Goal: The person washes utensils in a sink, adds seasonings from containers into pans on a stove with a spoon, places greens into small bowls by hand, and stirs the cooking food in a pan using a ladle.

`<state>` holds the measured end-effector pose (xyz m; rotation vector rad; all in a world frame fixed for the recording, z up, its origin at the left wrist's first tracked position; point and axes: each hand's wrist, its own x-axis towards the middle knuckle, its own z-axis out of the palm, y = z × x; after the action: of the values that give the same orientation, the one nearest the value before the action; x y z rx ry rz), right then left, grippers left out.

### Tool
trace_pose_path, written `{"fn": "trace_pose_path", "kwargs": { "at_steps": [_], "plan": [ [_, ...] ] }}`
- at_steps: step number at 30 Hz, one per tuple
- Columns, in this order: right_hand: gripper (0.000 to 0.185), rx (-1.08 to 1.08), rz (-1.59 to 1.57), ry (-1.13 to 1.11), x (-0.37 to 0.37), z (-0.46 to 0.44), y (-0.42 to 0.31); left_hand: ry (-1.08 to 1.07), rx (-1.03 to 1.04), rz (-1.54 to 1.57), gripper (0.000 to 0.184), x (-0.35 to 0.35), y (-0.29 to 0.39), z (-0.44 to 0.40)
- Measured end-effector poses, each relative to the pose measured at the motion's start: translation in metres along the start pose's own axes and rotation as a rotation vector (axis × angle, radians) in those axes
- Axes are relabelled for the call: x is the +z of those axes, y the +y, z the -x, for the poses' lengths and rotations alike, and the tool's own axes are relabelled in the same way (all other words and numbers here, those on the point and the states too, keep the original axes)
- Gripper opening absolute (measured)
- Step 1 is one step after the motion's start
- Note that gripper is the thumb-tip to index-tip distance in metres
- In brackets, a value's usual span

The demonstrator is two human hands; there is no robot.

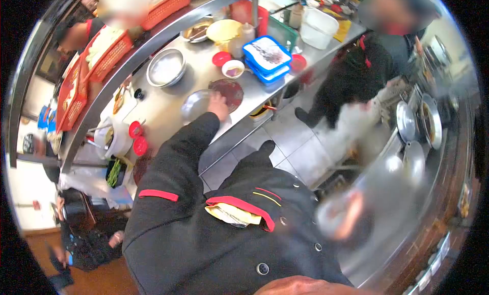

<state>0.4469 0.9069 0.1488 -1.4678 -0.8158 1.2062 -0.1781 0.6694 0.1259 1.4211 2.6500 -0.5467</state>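
Observation:
My left hand [219,107] reaches over the steel worktable [170,104], its fingers at the rim of a shiny round metal dish [195,107]. A dark red round plate [232,93] lies directly beside that dish, partly behind my fingers. On the stove side, at lower right, my right hand [350,216] is smeared by motion. A pale grey shape [328,212] shows next to it; I cannot make out what it is or whether I hold it.
A metal bowl [166,67], blue-lidded containers [267,55] and a white tub [318,25] stand on the worktable. Woks [431,121] and steam [351,127] are at right. A co-worker in black [351,73] stands ahead; other people are at left. Red baskets [107,55] sit on a shelf.

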Motion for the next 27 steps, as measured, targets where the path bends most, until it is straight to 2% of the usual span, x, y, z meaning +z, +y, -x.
{"fn": "trace_pose_path", "kwargs": {
  "at_steps": [1, 3, 5, 6, 7, 8, 9, 10, 11, 12, 14, 15, 16, 18, 19, 20, 21, 23, 24, 25, 26, 27],
  "plan": [
    [0.007, 0.042, 0.013, -0.023, -0.010, 0.006, 0.002, -0.142, -0.023, -0.135, 0.039, -0.046, -0.001, 0.013],
    [0.009, 0.126, 0.034, -0.070, -0.028, 0.020, 0.002, -0.056, -0.018, -0.178, 0.039, -0.023, -0.009, -0.003],
    [0.011, 0.202, 0.044, -0.113, -0.041, 0.039, -0.005, 0.103, 0.004, 0.187, 0.043, -0.026, -0.003, -0.016],
    [0.012, 0.154, 0.061, -0.068, -0.034, 0.058, -0.020, 0.236, -0.070, 0.283, 0.051, -0.024, 0.005, -0.020],
    [0.014, 0.106, 0.078, -0.015, -0.028, 0.073, -0.034, 0.250, -0.114, 0.381, 0.059, -0.029, 0.010, -0.025],
    [0.015, 0.110, 0.085, -0.015, -0.041, 0.074, -0.030, 0.270, -0.158, 0.439, 0.065, 0.007, 0.006, -0.042],
    [0.017, 0.126, 0.166, 0.020, -0.039, 0.081, -0.046, 0.162, -0.274, 0.399, 0.066, -0.006, 0.018, -0.040],
    [0.020, 0.127, 0.036, -0.032, -0.058, 0.075, -0.031, 0.121, -0.244, 0.397, 0.059, -0.014, 0.019, -0.046],
    [0.019, 0.201, 0.211, 0.051, -0.056, 0.079, -0.046, 0.207, -0.217, 0.384, 0.056, 0.042, 0.006, -0.078],
    [0.017, 0.105, 0.134, 0.026, -0.058, 0.086, -0.050, 0.075, -0.196, 0.393, 0.041, -0.004, 0.015, -0.063],
    [0.012, 0.162, 0.123, 0.095, -0.062, 0.091, -0.061, -0.023, -0.230, 0.523, 0.050, -0.035, 0.028, -0.055],
    [0.011, 0.098, 0.122, 0.108, -0.074, 0.078, -0.038, 0.071, -0.013, 0.341, 0.065, -0.003, 0.015, -0.065],
    [0.010, 0.066, 0.071, 0.156, -0.074, 0.079, -0.036, 0.163, 0.119, 0.139, 0.078, 0.013, 0.013, -0.070],
    [0.010, 0.041, 0.004, 0.238, -0.073, 0.082, -0.027, -0.053, 0.114, 0.190, 0.067, -0.028, 0.033, -0.048],
    [0.010, 0.015, 0.002, 0.225, -0.076, 0.080, -0.020, -0.033, 0.167, 0.138, 0.048, 0.001, 0.022, -0.064],
    [0.010, -0.016, 0.004, 0.209, -0.080, 0.075, -0.019, -0.102, 0.080, 0.239, 0.040, 0.006, 0.025, -0.077],
    [0.010, -0.020, -0.009, 0.240, -0.083, 0.071, -0.021, -0.211, 0.103, 0.447, 0.020, -0.052, 0.054, -0.061],
    [0.010, 0.074, -0.081, 0.273, -0.087, 0.066, -0.028, -0.565, 0.127, 1.160, 0.010, -0.076, 0.086, -0.083],
    [0.008, 0.077, -0.072, 0.268, -0.089, 0.061, -0.031, -0.573, 0.144, 1.147, 0.010, -0.097, 0.111, -0.091],
    [0.008, 0.081, -0.077, 0.287, -0.093, 0.051, -0.028, -0.687, 0.242, 1.448, 0.013, -0.128, 0.145, -0.099],
    [0.019, 0.084, -0.089, 0.282, -0.098, 0.041, -0.022, -0.807, 0.342, 1.746, 0.019, -0.162, 0.180, -0.105],
    [0.031, 0.087, -0.099, 0.280, -0.101, 0.032, -0.019, -0.857, 0.476, 1.851, 0.002, -0.177, 0.207, -0.130]
  ]
}}
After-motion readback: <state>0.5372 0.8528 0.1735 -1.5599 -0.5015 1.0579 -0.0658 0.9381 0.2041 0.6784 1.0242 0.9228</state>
